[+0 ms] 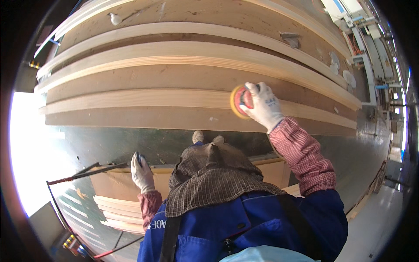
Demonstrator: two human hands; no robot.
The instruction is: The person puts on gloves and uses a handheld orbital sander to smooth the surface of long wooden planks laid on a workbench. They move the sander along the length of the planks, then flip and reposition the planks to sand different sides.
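My right hand [265, 104], in a white work glove, grips a round red and yellow orbital sander [240, 101]. The tool is over the nearest pale wooden strip [157, 97], which lies lengthwise on a brown workbench [147, 116]. Whether its pad touches the wood cannot be told. Low on the left, away from the bench, is my left hand [142, 173], also gloved. Its fingers are bent near a dark rack bar, and whether it holds anything is unclear. Farther across the bench lie a grooved wooden moulding [183, 54] and another long wooden strip [183, 28].
Worn sanding discs [349, 78] and a grey cloth [290, 40] lie at the bench's far right. A small white object [115, 19] is at the far left. Behind me a metal-framed rack [55, 181] stands beside stacked wooden strips [119, 213]. Machinery stands beyond the right end.
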